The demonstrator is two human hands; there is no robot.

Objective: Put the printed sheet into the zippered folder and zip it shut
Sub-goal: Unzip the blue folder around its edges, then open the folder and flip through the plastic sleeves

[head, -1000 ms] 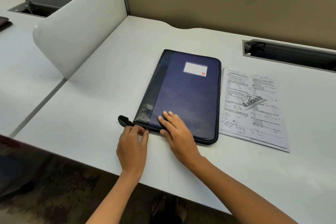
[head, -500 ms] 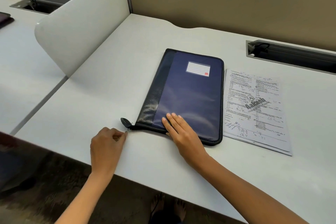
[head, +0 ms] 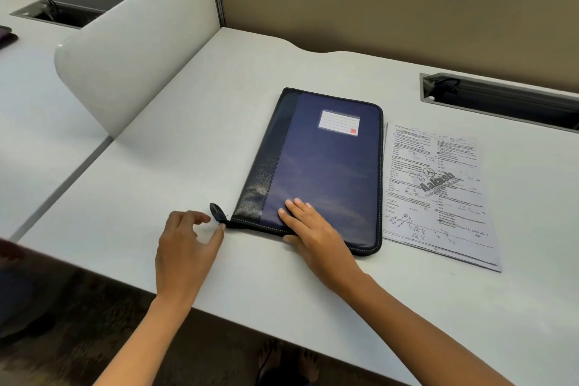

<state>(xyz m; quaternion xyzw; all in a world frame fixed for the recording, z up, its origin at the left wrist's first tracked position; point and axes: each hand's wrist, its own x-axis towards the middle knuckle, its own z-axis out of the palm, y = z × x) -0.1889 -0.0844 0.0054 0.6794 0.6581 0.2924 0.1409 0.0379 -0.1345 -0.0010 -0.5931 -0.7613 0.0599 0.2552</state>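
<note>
A dark blue zippered folder [head: 326, 163] with a white label lies flat and closed on the white desk [head: 156, 191]. Its black zipper pull [head: 216, 211] sticks out at the near left corner. The printed sheet [head: 438, 191] lies on the desk just right of the folder, touching its edge. My left hand [head: 188, 247] hovers by the zipper pull with fingers spread, thumb tip close to the pull, holding nothing. My right hand [head: 313, 229] rests flat on the folder's near edge, pressing it down.
A curved white divider panel [head: 131, 44] stands on the left between two desks. A recessed cable tray [head: 501, 97] is set in the desk at the back right. A beige partition wall [head: 376, 3] runs behind. The desk's front edge is near my arms.
My left hand let go of the folder's near left corner, drew back left, then came back toward the zipper pull with fingers open. My right hand stayed on the folder.
</note>
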